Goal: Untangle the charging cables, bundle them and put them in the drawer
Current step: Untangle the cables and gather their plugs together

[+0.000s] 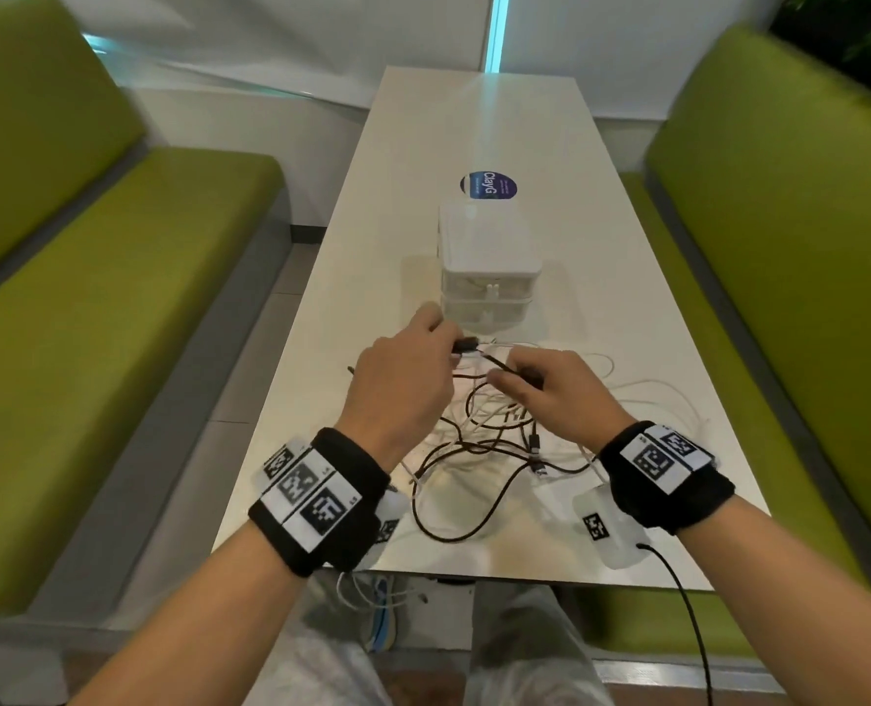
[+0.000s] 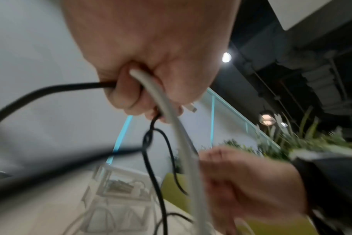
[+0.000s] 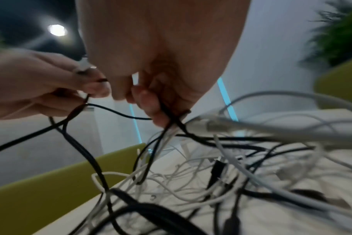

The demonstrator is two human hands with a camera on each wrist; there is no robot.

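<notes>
Sprawling across the table (image 1: 627, 277) just in front of the drawer box (image 1: 487, 270), I see the cables (image 1: 479, 440), black and white, in 1 heap. My left hand (image 1: 403, 384) pinches a black cable (image 2: 50, 89) and a white cable (image 2: 171, 120) above the heap, near the box. My right hand (image 1: 556, 394), close beside it, pinches black strands. The box's 2 drawers look closed. Green benches (image 1: 92, 298) flank the table.

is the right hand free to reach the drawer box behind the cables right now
Probably not yet. The right hand pinches a black cable that runs to the left hand, so it is occupied. The drawer unit stands just beyond both hands with nothing between, drawers closed.
</notes>
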